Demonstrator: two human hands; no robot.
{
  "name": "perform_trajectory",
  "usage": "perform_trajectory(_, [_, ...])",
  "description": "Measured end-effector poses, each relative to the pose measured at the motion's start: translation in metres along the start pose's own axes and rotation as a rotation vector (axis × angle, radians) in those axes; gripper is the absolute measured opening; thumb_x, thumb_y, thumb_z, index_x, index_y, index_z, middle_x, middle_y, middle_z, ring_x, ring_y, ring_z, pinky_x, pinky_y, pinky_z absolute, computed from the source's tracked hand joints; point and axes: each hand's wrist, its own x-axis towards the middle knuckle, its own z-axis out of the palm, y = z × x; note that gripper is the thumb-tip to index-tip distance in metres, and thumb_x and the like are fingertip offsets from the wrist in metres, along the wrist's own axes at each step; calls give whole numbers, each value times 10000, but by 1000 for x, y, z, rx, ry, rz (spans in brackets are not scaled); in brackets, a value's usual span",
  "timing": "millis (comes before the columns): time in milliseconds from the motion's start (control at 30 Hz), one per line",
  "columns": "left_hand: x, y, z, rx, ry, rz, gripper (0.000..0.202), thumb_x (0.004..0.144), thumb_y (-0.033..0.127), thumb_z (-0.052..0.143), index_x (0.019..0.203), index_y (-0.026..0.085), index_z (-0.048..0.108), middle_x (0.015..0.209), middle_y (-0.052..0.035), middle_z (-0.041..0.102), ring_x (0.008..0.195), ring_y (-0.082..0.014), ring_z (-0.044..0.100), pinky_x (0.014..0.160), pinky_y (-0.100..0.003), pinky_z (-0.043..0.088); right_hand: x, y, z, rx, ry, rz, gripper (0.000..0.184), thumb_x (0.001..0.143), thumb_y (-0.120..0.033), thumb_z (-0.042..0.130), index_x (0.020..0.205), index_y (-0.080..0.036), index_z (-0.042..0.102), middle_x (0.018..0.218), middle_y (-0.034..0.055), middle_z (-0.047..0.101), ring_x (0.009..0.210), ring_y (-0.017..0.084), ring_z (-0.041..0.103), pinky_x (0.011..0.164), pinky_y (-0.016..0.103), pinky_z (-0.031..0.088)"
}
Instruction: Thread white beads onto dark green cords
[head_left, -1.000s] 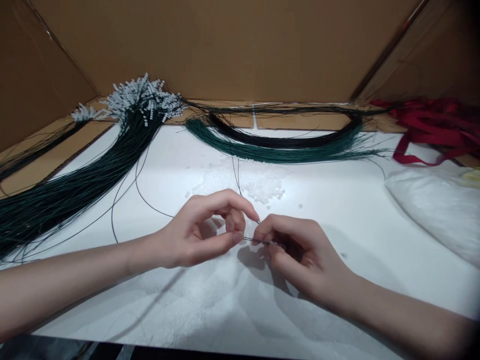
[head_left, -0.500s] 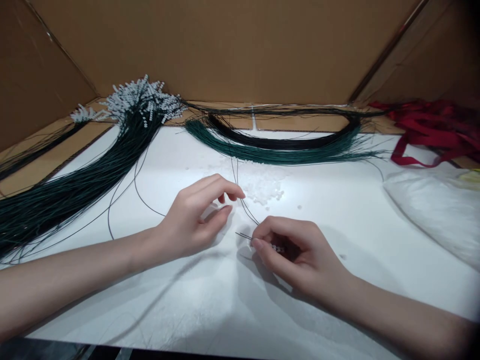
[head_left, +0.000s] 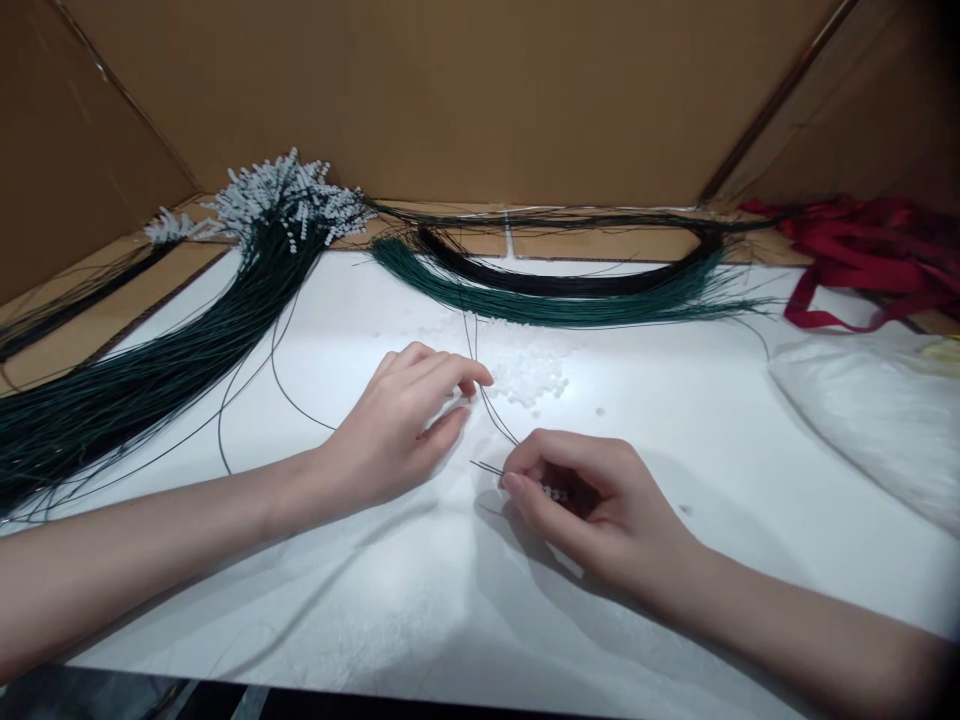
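Between thumb and index finger, my right hand pinches thin dark wires whose short ends stick out to the left. A few small white beads show inside its curled fingers. Longer strands run from this hand up and away, past the other fingertips. My left hand is open, thumb and index finger apart, with the index tip close to or touching those strands. Just beyond it lies a loose pile of white beads on the white board.
At the left lies a thick bundle of dark green wires with white beaded tips. Curved black and green wires lie behind the beads. Red ribbon and a clear plastic bag are at right. Cardboard walls surround the board.
My left hand has shifted slightly right and up toward the bead pile, its thumb and index finger a little closer together. The right hand keeps its pinch almost unmoved.
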Motion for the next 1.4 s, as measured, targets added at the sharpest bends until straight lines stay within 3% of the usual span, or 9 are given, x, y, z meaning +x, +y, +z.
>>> perform_trajectory(333, [1, -1, -2, -3, -29, 30, 237, 879, 108, 530, 1096, 200, 558, 1068, -24, 667, 1006, -197, 538, 889, -350, 339, -1, 1, -1, -5, -16, 10, 127, 848, -114, 532, 740, -164, 575, 580, -50, 443, 517, 72, 380, 480, 208, 315])
perform_trajectory(667, [-1, -1, -1, -4, -9, 103, 136, 912, 107, 546, 976, 201, 620, 904, 9, 681, 918, -158, 553, 850, -331, 343, -1, 1, 1, -4, -3, -12, 135, 852, -107, 536, 731, -160, 566, 580, -59, 434, 518, 60, 374, 475, 189, 307])
perform_trajectory(1000, [-2, -3, -1, -211, -72, 228, 226, 889, 42, 525, 1074, 143, 608, 964, -63, 649, 896, -150, 580, 776, -269, 462, -2, 3, 0, 5, 0, -29, 136, 848, -104, 539, 727, -158, 570, 577, -58, 431, 522, 62, 370, 480, 195, 306])
perform_trajectory(1167, [-2, -2, -3, -339, -42, 270, 236, 871, 4, 526, 1064, 114, 608, 941, -79, 633, 845, -133, 595, 721, -244, 488, -1, 3, 0, 8, -6, -23, 137, 853, -101, 536, 733, -157, 573, 579, -60, 432, 522, 59, 370, 481, 192, 305])
perform_trajectory(1400, [-2, -1, -8, -490, -74, 171, 191, 854, 44, 608, 1013, 145, 635, 917, -58, 639, 823, -123, 617, 703, -208, 541, -2, 2, 0, 28, 12, -27, 132, 845, -109, 538, 725, -153, 570, 567, -61, 429, 507, 55, 368, 468, 191, 300])
